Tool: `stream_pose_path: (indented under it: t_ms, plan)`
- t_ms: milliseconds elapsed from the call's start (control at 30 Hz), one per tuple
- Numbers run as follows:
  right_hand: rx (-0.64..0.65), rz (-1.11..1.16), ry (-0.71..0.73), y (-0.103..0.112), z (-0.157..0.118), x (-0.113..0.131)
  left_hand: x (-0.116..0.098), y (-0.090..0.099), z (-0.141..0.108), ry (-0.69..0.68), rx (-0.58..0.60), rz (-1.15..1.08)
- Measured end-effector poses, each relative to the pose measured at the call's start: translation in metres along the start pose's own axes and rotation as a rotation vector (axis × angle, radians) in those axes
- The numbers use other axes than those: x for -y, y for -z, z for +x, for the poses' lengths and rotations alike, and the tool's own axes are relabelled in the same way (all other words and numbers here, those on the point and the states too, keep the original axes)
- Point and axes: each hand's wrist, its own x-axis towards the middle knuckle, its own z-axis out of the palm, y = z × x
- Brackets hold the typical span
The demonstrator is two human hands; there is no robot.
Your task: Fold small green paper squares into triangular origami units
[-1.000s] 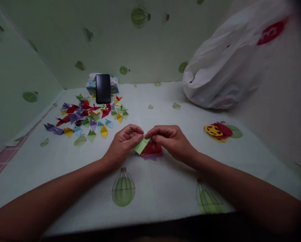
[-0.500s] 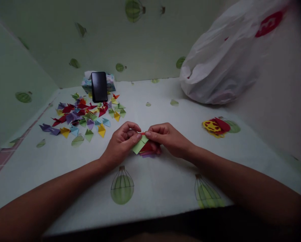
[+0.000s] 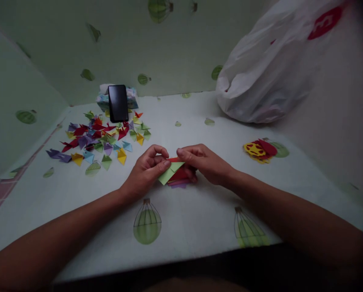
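Observation:
A small piece of light green folded paper (image 3: pixel 170 172) is pinched between the thumb and fingers of my left hand (image 3: pixel 149 168). My right hand (image 3: pixel 204 164) is at the paper's pointed right corner, its fingers curled and partly hidden. The right thumb is raised off the green surface; what these fingers grip, if anything, cannot be made out. Under the green paper lie red paper (image 3: pixel 180 175) and purple paper (image 3: pixel 179 185) in a small stack, partly covered by the hands.
Folded paper pieces (image 3: pixel 107 138) in many colours lie scattered at the left. Behind them a black phone (image 3: pixel 118 103) leans on a tissue box (image 3: pixel 133 98). Yellow and red cutouts (image 3: pixel 256 150) lie at the right. A white plastic bag (image 3: pixel 260 85) stands against the wall.
My right thumb has moved off the green paper, up and to the right, uncovering its right corner. My left hand keeps its pinch. The view has shifted slightly.

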Motion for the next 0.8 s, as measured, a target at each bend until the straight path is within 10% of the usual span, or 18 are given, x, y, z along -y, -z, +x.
stream_pose_path:
  t_ms: [500,800]
  plan:
    - [0.016,0.056,-0.042,0.0025,0.0007,0.0001,0.0030,0.0032,0.0039,0.038,0.013,-0.059]
    - [0.021,0.058,0.228,0.0040,0.0035,-0.0053,-0.0007,0.0026,0.0060,0.244,0.065,-0.373]
